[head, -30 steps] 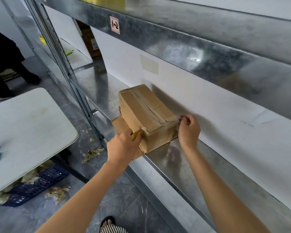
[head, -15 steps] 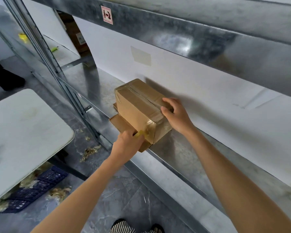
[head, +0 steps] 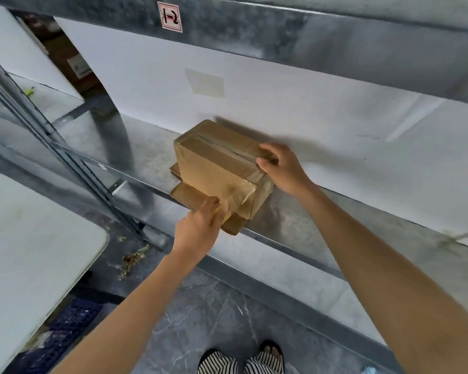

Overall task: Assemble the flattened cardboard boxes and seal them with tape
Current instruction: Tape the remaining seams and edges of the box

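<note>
A brown cardboard box, folded up and closed, is being supported on a grey galvanised metal shelf. It is near the shelf's front edge and just in front of a white back panel. Flattened brown cardboard pieces are being pressed under it and are sticking out toward the left and the front. Its top seam and near right corner are being covered by strips of glossy clear tape.

The right end of the box top is being gripped by the right hand, with the fingers curled over the top and the thumb laid by the taped seam. The box's lower near corner is being touched by the left hand. Its fingers are being held closed in a pinch on a small yellowish item. What that item is cannot be told, since most of it is being hidden by the hand.

To the left, well apart from the shelf, a white rounded surface is being shown. A dark blue plastic crate is lying beneath it on the grey tiled floor. Striped slippers are being worn by the person at the lower edge of the view. A white label with red marks is being displayed on the metal beam above.
</note>
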